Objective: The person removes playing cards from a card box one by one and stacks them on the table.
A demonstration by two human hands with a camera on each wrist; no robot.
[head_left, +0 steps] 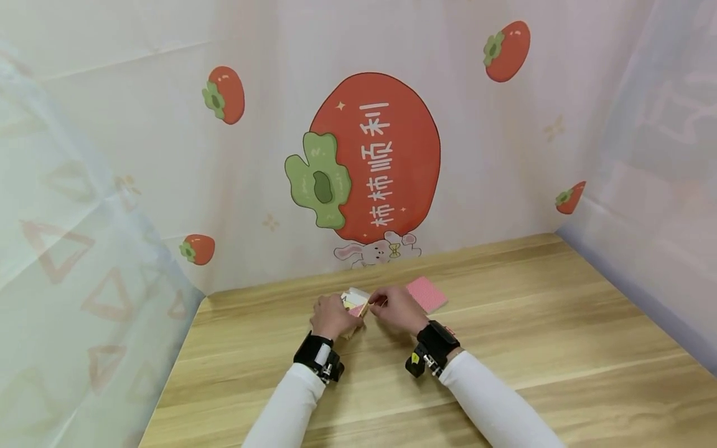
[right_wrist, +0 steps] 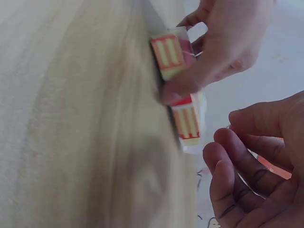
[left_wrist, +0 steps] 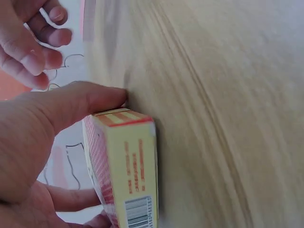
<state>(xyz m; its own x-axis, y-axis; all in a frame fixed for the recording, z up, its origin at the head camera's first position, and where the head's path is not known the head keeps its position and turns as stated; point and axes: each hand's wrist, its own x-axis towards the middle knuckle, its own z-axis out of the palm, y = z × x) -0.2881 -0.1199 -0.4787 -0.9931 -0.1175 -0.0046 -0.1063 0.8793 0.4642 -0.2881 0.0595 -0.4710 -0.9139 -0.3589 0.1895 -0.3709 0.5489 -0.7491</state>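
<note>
My left hand grips a playing card box at its sides, the thumb lying along one narrow edge. The box is yellow with red stripes and a barcode, has a pink-patterned face, and seems to be in clear wrap. It stands close over the table. My right hand is just beside the far end of the box. Its fingers are bent and the thumb tip comes near the forefinger; I cannot tell whether anything thin lies between them.
A pink-patterned pack lies on the wooden table, just right of my right hand. Behind the table hangs a white curtain printed with red persimmons and a rabbit. Pale curtains also border the table at left and right.
</note>
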